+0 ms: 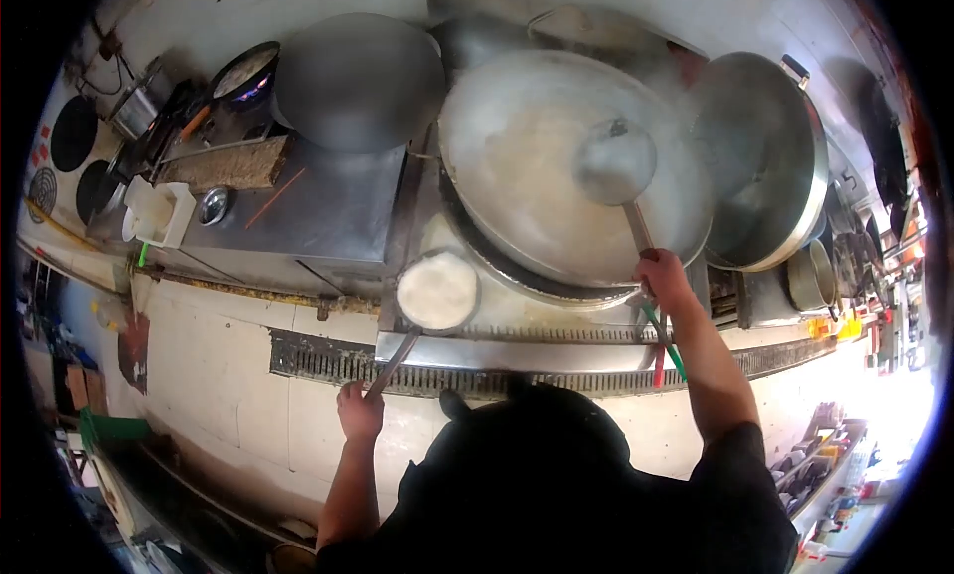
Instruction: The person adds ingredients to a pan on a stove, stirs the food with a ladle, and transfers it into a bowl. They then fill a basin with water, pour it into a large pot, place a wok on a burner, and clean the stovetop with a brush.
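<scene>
My left hand (360, 412) is closed round the handle of a ladle (394, 359) whose round bowl is full of a pale, frothy substance (437, 290). That bowl sits at the stove's front edge, left of a very large wok (487, 231). Cloudy, steaming liquid (527, 166) fills the wok. My right hand (662, 276) grips the handle of a long-handled skimmer (614, 163) at the wok's front right rim. The skimmer's round grey head is over the liquid, blurred by steam. Below my right hand, a red and a green handle (668, 347) stick out at the stove edge.
To the right, a big metal pot (760, 166) leans tilted. At the left are a round grey lid (360, 82), a pan (245, 75) over a lit flame, a white container (159, 214) and a small metal bowl (214, 206). A slotted drain (328, 360) runs along the front.
</scene>
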Demonstrator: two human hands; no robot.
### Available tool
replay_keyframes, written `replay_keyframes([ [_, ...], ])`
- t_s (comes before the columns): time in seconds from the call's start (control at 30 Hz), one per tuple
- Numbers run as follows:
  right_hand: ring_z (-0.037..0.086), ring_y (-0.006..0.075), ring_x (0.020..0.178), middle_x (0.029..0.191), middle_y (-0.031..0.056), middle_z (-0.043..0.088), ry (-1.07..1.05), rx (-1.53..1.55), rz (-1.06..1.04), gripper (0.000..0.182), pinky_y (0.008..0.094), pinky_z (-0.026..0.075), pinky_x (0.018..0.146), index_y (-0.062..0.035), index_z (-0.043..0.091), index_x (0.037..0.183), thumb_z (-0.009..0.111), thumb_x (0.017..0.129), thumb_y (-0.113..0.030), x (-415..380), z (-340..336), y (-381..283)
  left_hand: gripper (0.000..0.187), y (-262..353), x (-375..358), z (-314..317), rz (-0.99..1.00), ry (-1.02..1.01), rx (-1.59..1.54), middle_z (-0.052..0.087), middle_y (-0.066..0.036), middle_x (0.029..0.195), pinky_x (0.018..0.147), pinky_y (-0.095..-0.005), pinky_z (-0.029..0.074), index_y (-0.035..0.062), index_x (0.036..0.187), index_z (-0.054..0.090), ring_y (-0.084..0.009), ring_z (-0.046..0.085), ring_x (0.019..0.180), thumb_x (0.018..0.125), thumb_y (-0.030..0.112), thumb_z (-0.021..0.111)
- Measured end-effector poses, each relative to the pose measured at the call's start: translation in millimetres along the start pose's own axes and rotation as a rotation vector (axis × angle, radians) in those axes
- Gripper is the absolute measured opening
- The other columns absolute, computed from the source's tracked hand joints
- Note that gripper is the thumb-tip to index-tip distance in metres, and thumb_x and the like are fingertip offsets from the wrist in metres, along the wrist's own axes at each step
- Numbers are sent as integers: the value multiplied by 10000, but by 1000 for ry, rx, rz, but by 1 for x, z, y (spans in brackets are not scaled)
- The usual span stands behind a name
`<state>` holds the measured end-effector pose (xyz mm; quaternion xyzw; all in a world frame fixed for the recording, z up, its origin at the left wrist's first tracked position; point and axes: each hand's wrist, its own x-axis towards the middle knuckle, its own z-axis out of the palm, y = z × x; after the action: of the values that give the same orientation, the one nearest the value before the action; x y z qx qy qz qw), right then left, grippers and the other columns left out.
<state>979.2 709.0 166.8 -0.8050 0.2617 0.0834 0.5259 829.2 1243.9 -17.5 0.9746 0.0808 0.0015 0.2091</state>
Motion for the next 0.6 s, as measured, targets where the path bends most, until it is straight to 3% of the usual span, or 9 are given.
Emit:
replay_keyframes([
  [0.03,545,179,559,686,88,561,0,0,-2,263,294,413,477,-11,575,918,582,677,-117,21,-8,15,380,3,-2,-3,-17,108,-22,522,-178,1044,845,-451,410,38,1033,523,-365,482,991,692,169,628],
  [0.1,611,306,710,769,181,611,356,-677,-286,229,369,473,596,4,588,854,562,679,-141,50,-16,32,390,13,-8,-12,-112,242,-29,486,-209,1099,888,-459,378,11,1055,504,-380,452,1041,697,127,606],
  [0.13,611,306,710,769,181,611,354,-678,-292,229,369,473,596,4,588,854,562,679,-141,56,-20,31,390,12,-11,-11,-116,247,-31,486,-209,1099,888,-459,378,11,1055,504,-380,452,1041,697,127,606],
  [0.2,584,385,865,839,241,609,283,-912,-304,229,394,471,728,18,594,809,557,685,-171,65,-24,29,404,3,-25,-9,-148,362,-3,457,-232,1145,919,-461,355,-22,1059,489,-391,425,1077,703,127,606],
  [0.33,614,298,722,740,175,596,172,-986,-203,158,370,492,647,4,607,801,577,717,-126,117,-23,54,410,-8,-55,3,-227,459,37,414,-240,1196,949,-472,328,-32,1078,463,-390,389,1125,729,137,596],
  [0.4,566,228,553,662,138,566,-311,-469,-82,121,319,464,496,-6,559,677,587,732,-109,164,-33,92,412,-10,-69,9,-295,445,16,399,-243,1212,955,-477,321,-28,1084,455,-388,376,1140,732,131,598],
  [0.43,566,228,553,662,138,566,-315,-470,-85,121,319,464,496,-6,559,677,587,732,-109,150,-23,72,416,-12,-76,13,-372,421,36,401,-242,1210,956,-475,321,-26,1085,454,-389,376,1140,729,130,604],
  [0.5,475,149,455,606,82,521,-243,332,385,142,255,387,395,-34,517,638,590,746,-89,116,1,32,413,-21,-91,24,-432,409,100,406,-238,1205,947,-476,328,-20,1074,455,-389,381,1132,727,134,614],
  [0.6,452,130,450,593,50,499,-353,445,373,112,234,367,389,-39,522,667,587,751,-74,93,13,22,395,-30,-114,38,-481,419,78,418,-230,1192,934,-483,336,-17,1054,462,-387,388,1123,726,143,613],
])
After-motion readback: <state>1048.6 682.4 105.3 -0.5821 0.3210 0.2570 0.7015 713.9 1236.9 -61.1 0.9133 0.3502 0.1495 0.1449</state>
